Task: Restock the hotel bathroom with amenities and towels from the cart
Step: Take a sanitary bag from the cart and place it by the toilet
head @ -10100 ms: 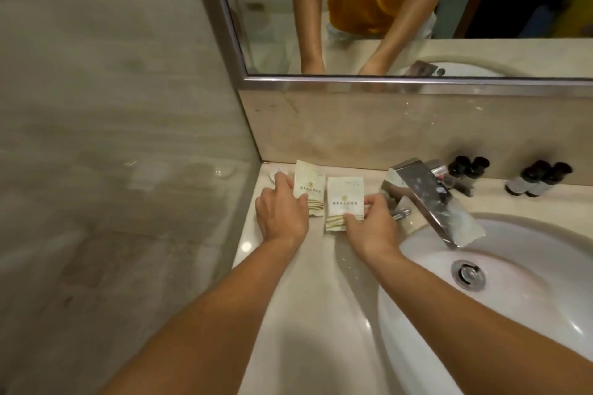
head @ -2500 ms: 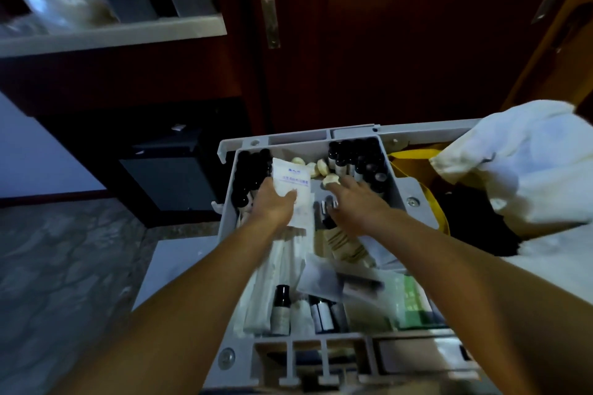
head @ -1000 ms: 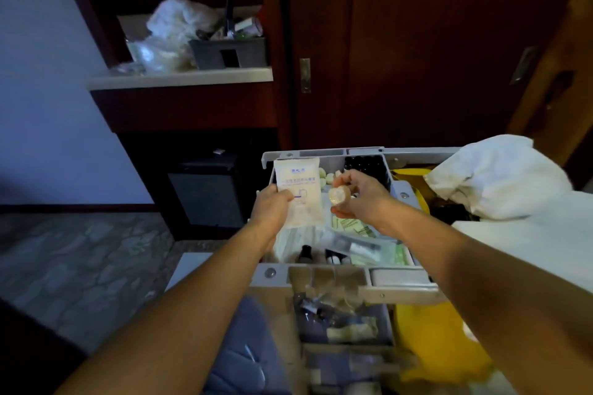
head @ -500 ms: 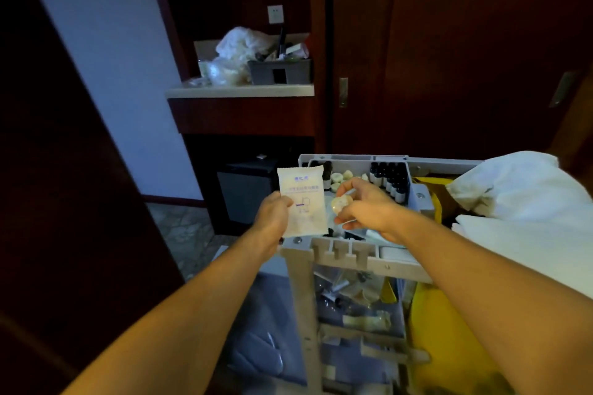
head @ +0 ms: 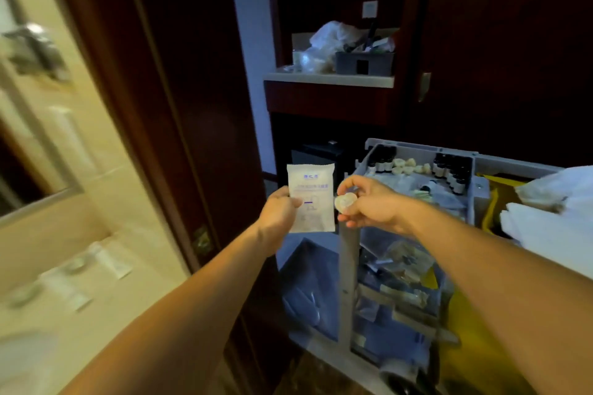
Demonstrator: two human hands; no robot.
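Observation:
My left hand [head: 278, 218] pinches a flat white sachet [head: 310, 197] with blue print, held upright in mid-air. Right beside it, my right hand [head: 369, 204] grips a small round wrapped soap [head: 345, 202] between thumb and fingers. Both hands hover just left of the grey housekeeping cart [head: 475, 183]. Its top tray holds dark little bottles [head: 452, 168], several round soaps [head: 409, 167] and packets. White towels [head: 552, 218] lie on the cart's right side.
A dark wooden door frame [head: 167, 125] stands between the cart and the bright bathroom counter [head: 57, 298], blurred at left. A shelf [head: 327, 78] with bags and a dark box sits behind. A yellow bag [head: 475, 337] hangs on the cart.
The view has swung left from the cart toward the bathroom doorway. Both hands have come off the tray, carrying the sachet and the soap, and now sit left of the cart.

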